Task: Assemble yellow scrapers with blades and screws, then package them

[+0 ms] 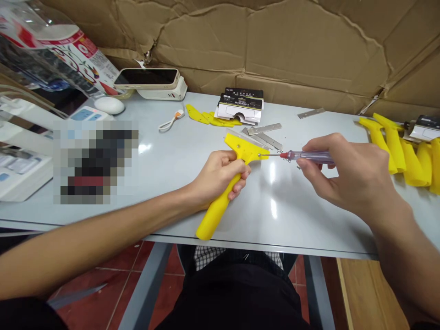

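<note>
From left to right on the pale, glossy surface (295, 224), flat yellow pieces (197, 114) lie loose beside the small black-and-white cardboard packages (239, 110). Nearer me is the yellow plastic scraper (220, 208) with a flared head, raised at an angle. A thin, clear-looking strip (248, 139) runs along the head's far edge. A small screw (238, 146) sits in the head's left side, and at its right side the tip of the slim screwdriver with a translucent purple handle (311, 156) meets the other fixing point. So I judge the head mostly put together, with work at its right side unfinished; how tight either side is, I cannot tell. Flat grey metal blades (264, 129) lie loose just beyond the head, and tiny loose screws (299, 167) lie near the driver. Farther right, several yellow plastic handles (390, 144) are grouped together.

My left fingers (232, 170) are closed around the scraper's neck, just below its head, thumb across the front; the head sticks out beyond them, and the grip slants back toward me. My right fingers (314, 175) are pinched around the driver's handle, to the right of the scraper; they do not touch it, and only the driver's shaft reaches across.
</note>
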Motion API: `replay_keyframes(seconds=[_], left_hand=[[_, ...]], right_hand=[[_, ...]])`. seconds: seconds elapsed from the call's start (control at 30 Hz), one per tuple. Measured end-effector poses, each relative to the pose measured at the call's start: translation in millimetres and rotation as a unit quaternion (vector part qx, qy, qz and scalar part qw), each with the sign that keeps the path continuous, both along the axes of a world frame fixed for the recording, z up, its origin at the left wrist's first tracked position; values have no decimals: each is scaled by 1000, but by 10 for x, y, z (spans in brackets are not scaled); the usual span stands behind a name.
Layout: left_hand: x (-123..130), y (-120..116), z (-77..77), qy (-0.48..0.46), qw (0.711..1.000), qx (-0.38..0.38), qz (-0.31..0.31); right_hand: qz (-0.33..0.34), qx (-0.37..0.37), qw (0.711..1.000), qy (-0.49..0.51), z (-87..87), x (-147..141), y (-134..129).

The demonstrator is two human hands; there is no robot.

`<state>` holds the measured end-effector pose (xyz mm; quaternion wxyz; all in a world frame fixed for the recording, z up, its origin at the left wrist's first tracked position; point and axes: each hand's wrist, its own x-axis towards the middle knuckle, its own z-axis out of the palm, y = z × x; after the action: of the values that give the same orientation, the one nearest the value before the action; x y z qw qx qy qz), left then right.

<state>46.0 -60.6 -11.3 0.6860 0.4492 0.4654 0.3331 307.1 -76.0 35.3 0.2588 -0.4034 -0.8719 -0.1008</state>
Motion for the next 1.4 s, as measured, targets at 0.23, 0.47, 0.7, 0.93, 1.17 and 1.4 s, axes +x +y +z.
replay_keyframes(seconds=[0.23, 0.47, 0.7, 0.93, 1.17, 1.4], left_hand=[[-3, -12, 11, -4, 1000, 7, -1], [1, 12, 6, -5, 1000, 9, 1], [9, -6, 33, 2, 1000, 6, -1], [11, -5, 35, 3, 1000, 11, 0], [14, -9, 36, 2, 1000, 7, 4], [20, -6, 54, 8, 1000, 15, 3]], right_hand=[[-10, -37, 999, -4, 23, 7, -21], [-4, 19, 999, -30, 27, 27, 18], [22, -32, 999, 17, 23, 43, 21], [36, 34, 999, 11, 18, 45, 36], [51, -5, 999, 3, 17, 43, 17], [33, 12, 999, -8, 16, 54, 33]])
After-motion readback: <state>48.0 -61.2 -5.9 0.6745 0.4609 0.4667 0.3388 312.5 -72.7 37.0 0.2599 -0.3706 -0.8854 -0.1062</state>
